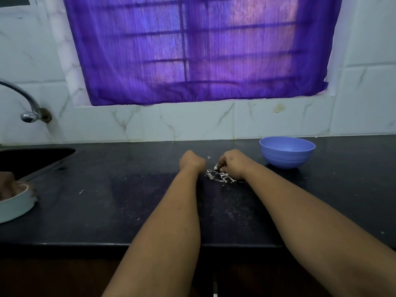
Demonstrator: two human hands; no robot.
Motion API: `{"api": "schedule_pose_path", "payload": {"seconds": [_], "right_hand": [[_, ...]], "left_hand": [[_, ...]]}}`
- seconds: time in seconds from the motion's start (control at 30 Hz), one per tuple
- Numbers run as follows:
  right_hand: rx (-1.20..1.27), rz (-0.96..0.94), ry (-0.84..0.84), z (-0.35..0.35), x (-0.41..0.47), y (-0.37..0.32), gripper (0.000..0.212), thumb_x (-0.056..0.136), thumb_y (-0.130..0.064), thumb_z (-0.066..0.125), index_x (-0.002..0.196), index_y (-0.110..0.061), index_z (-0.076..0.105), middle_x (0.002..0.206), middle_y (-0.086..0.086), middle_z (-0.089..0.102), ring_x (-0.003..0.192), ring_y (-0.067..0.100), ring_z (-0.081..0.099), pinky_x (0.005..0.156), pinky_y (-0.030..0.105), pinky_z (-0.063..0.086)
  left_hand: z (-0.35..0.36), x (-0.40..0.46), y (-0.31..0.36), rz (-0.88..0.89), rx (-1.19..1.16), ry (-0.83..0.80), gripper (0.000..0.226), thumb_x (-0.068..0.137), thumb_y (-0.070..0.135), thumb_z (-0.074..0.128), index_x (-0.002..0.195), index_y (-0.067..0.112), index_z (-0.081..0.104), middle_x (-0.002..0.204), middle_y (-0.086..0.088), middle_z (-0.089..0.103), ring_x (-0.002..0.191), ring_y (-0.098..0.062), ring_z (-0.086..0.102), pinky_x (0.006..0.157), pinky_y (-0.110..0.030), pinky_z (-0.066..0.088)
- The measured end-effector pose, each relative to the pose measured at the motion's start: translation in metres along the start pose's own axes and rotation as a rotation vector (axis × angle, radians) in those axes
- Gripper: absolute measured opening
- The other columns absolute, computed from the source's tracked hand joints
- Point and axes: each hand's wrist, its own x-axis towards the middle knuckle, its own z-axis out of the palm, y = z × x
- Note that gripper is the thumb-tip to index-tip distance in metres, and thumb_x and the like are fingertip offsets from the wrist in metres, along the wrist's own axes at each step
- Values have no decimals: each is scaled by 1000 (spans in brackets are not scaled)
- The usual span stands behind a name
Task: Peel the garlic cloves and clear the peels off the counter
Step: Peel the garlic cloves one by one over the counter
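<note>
Lying on the dark counter (107,200), a small heap of pale peels (221,176) spreads left to right just below and against the right hand (232,165). That hand has its fingers curled, pinching a small white piece (215,167), either a clove or a peel, too small to tell; it sticks out to the left of the fingertips, tilted up. The left hand (192,160) sits just left of the heap, fingers curled under into a fist; whether it holds anything cannot be seen. A few stray peel bits lie farther off on the counter. A blue bowl (287,152) stands upright near the right hand, to its right. At far left are a sink (32,157), a tap (23,99) and a pale dish (15,205). A purple curtain (192,50) hangs behind.
</note>
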Motion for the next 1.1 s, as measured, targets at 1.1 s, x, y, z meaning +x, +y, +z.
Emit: {"api": "schedule_pose_path", "payload": {"seconds": [1.1], "right_hand": [[1206,136,295,-19,-17,-4,10,87,4,64,89,-6,65,84,8,68,79,13,67,71,18,57]], "left_hand": [[22,-11,17,302,-521,-101,6,89,11,65,94,11,69,82,-7,70,71,-14,63,77,-34,56]]}}
